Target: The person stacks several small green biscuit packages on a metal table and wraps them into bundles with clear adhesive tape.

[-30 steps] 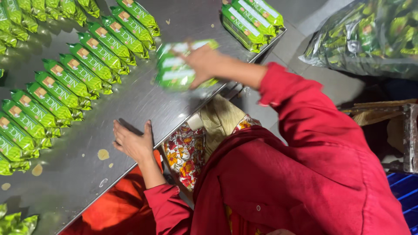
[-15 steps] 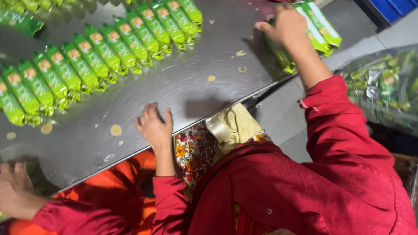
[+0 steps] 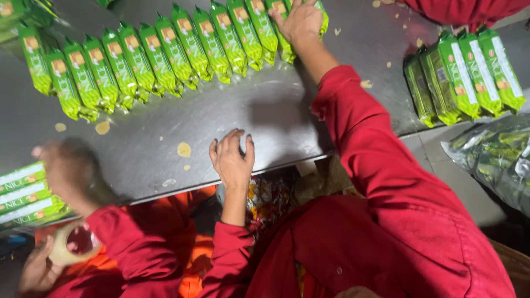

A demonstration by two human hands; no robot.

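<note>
A long row of green biscuit packets (image 3: 165,49) lies overlapping across the far side of the steel table (image 3: 287,116). My right hand (image 3: 301,22) reaches out in a red sleeve and rests with fingers spread on the packets at the row's right end, gripping none that I can see. My left hand (image 3: 232,160) lies flat and empty on the bare metal near the table's front edge.
A stack of green packets (image 3: 464,74) sits at the table's right edge. A clear bag of packets (image 3: 497,160) lies below it. At left, a co-worker's blurred hand (image 3: 66,171) hovers by more packets (image 3: 25,196); their other hand holds a tape roll (image 3: 69,245). Crumbs dot the table.
My right hand carried a bundle of green packets to the stack at the right, let it go, and has moved left onto the row's end. My left hand stayed flat.
</note>
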